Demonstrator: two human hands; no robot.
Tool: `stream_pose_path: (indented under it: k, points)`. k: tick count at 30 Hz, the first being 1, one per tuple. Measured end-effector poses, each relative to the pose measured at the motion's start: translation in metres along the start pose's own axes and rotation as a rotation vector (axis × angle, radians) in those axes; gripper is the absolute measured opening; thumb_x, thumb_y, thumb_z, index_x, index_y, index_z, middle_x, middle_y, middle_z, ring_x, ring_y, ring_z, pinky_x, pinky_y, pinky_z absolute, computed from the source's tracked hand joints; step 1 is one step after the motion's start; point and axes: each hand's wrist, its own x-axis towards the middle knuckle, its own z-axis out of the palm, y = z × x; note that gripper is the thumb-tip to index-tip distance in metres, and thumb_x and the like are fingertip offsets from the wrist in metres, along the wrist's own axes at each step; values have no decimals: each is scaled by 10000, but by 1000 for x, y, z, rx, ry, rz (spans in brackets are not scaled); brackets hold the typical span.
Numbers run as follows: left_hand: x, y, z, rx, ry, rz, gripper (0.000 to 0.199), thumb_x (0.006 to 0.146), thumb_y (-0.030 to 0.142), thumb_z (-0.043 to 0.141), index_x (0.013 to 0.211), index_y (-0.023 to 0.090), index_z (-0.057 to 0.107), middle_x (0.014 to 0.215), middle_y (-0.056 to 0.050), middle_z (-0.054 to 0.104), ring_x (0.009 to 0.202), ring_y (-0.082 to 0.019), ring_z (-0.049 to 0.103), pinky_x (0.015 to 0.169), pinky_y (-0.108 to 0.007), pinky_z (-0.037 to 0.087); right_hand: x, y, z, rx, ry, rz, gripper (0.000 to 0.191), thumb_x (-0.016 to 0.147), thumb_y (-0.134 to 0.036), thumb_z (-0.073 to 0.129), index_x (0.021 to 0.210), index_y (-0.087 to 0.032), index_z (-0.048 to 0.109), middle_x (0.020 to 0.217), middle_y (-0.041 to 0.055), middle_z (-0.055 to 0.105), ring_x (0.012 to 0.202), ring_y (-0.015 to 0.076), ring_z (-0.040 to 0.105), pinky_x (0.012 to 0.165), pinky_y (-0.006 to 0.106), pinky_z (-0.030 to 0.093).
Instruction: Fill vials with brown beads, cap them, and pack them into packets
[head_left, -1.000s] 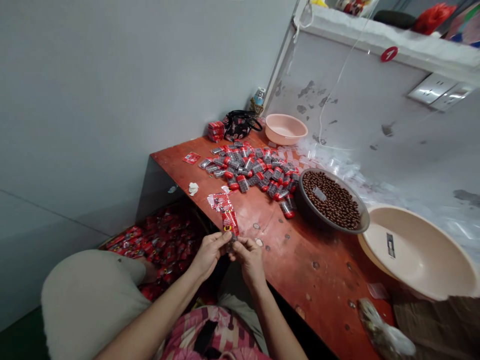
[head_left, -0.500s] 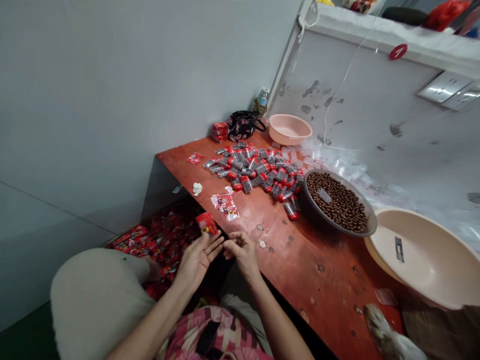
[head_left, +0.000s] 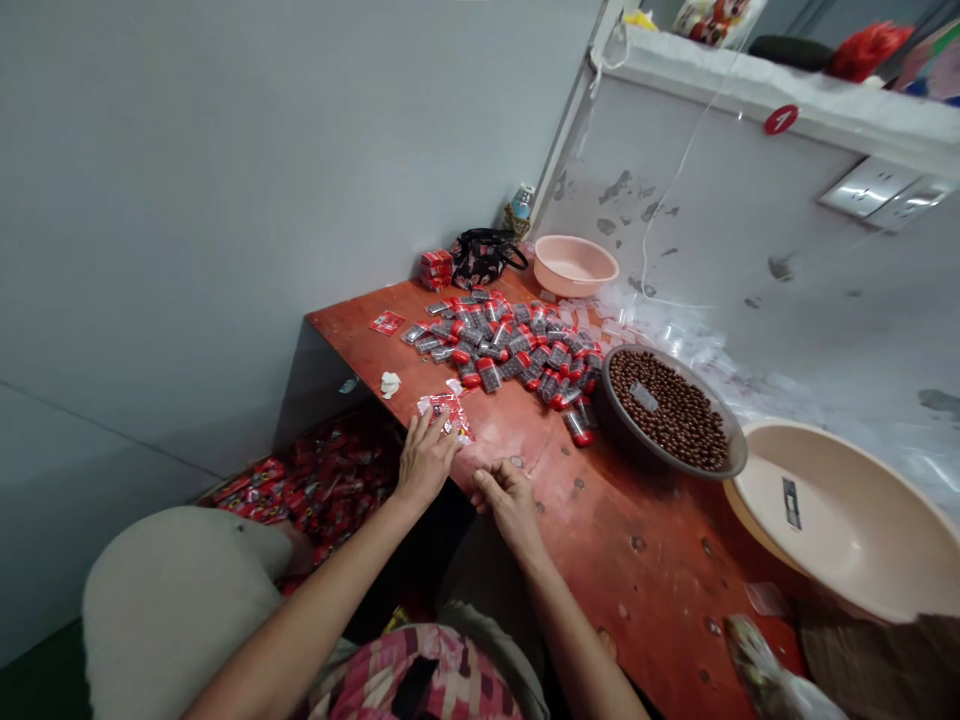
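Note:
My left hand reaches over the table's near edge, its fingers stretched out on a small pile of red printed wrappers. To its right, my right hand is closed in a pinch above the table edge; whatever lies between thumb and fingers is too small to make out. Beyond both hands spreads a heap of small clear containers with red caps and dark contents. Below the edge on the left, many red packets fill the space beside my knee.
A grey bowl of brown balls holds a clear piece. Beside it stands a large beige basin. Farther back are a pink basin, a black floral bag and stacked red packs. Clear plastic pieces line the wall.
The red packet that was in my left hand has left it. That hand has moved up and forward onto the wrappers, while my right hand has shifted slightly right, still pinched.

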Motion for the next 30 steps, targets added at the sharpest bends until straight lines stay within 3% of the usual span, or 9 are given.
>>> stream_pose_path:
  k: [5, 8, 10, 15, 19, 21, 24, 26, 30]
  points:
    - [-1, -1, 7, -340, 65, -92, 161, 725, 197, 573, 833, 266, 671, 1086, -57, 621, 1204, -260, 364, 1030, -479, 137, 32, -5, -5, -213, 100, -157, 241, 726, -383, 576, 870, -191, 603, 827, 30, 635, 743, 155, 588, 654, 263, 468]
    - [0, -1, 6, -439, 76, -123, 143, 728, 204, 569, 815, 255, 671, 1046, -59, 641, 1177, -241, 405, 1027, -460, 163, 51, -8, -2, -331, 131, -181, 312, 704, -412, 591, 934, -202, 596, 857, 44, 647, 809, 178, 591, 736, 300, 445]
    - [-1, 1, 2, -483, 81, -128, 146, 736, 211, 564, 824, 254, 672, 1054, -55, 637, 1172, -230, 415, 1027, -444, 178, 61, -10, 1, -311, 126, -132, 357, 677, -419, 613, 953, -195, 582, 782, 36, 651, 745, 174, 602, 693, 293, 449]
    - [-10, 13, -15, -591, 96, -170, 183, 684, 210, 635, 855, 262, 676, 1087, -46, 622, 1182, -223, 404, 1033, -389, 203, 71, -13, 8, 29, -58, 68, 405, 593, -322, 682, 928, -148, 535, 565, -31, 596, 467, 111, 543, 464, 215, 414]
    - [-14, 23, -30, -833, 151, -482, 322, 620, 269, 696, 939, 238, 657, 1061, -47, 631, 1082, -235, 501, 925, -324, 375, 71, -22, 8, 194, -118, 33, 417, 553, -218, 703, 923, -145, 526, 527, -57, 583, 455, 77, 516, 476, 183, 389]
    - [-13, 23, -34, -1029, 67, -650, 294, 642, 332, 669, 897, 185, 669, 948, -69, 665, 934, -232, 583, 814, -318, 455, 71, -28, 8, 156, -207, 20, 434, 556, -215, 701, 950, -151, 528, 543, -52, 592, 473, 85, 527, 489, 192, 394]
    - [-10, 19, -34, -1209, -109, -744, 241, 644, 338, 664, 725, 112, 685, 769, -82, 676, 743, -191, 612, 715, -307, 496, 76, -36, 8, -106, -292, -21, 409, 598, -271, 679, 966, -150, 548, 561, -35, 597, 493, 109, 544, 509, 227, 413]
    - [-9, 15, -32, -1204, -97, -768, 203, 622, 301, 686, 644, 99, 680, 682, -68, 664, 662, -160, 603, 674, -285, 506, 85, -41, 7, -350, -206, -81, 354, 645, -340, 642, 930, -141, 575, 611, 0, 612, 547, 140, 567, 545, 262, 427]
    - [-10, 10, -28, -1209, 27, -825, 182, 576, 263, 719, 627, 92, 685, 653, -69, 664, 612, -145, 599, 607, -252, 511, 116, -45, 1, -678, 151, -184, 395, 740, -417, 531, 1020, -138, 538, 982, 124, 589, 896, 240, 553, 740, 339, 403]
